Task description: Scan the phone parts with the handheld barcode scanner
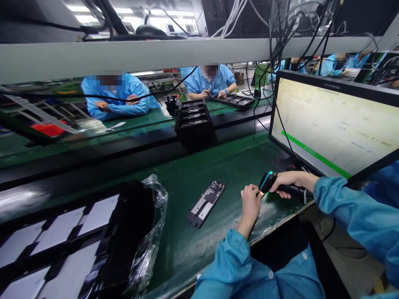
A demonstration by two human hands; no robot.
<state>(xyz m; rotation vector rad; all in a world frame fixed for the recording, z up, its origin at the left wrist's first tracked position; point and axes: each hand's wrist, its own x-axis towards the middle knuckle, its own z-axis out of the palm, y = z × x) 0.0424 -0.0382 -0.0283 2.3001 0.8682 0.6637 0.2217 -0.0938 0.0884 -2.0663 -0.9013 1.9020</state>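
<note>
My right hand (291, 179) grips a black handheld barcode scanner (270, 182), its lit head pointing left at my left hand. My left hand (249, 203) is closed in a fist right at the scanner's nose, with a small glow between them; whatever it pinches is too small to make out. An open phone frame with exposed circuit board (206, 202) lies flat on the green mat (218, 166), just left of my left hand, untouched.
A monitor (336, 124) with a green PASS bar stands at the right. A black tray of white panels (62, 245) with a crumpled plastic bag (149, 236) sits front left. Stacked black trays (193, 120) stand behind. Other people in blue coats work across the bench.
</note>
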